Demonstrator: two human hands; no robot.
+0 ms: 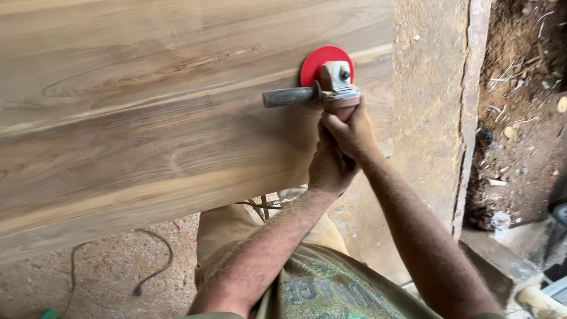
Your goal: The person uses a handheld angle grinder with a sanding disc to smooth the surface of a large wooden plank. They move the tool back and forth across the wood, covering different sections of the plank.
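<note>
Both hands — right hand (pixel 353 133) uppermost, left hand (pixel 328 168) beneath — are wrapped around the angle grinder (pixel 331 88), whose red disc (pixel 316 62) is pressed to the wooden slab (pixel 147 118). Steady pressure is best kept — disc flat, along the grain.

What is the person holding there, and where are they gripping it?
Both hands, right hand above left hand, grip a grinder by its body; its side handle is free.
</note>
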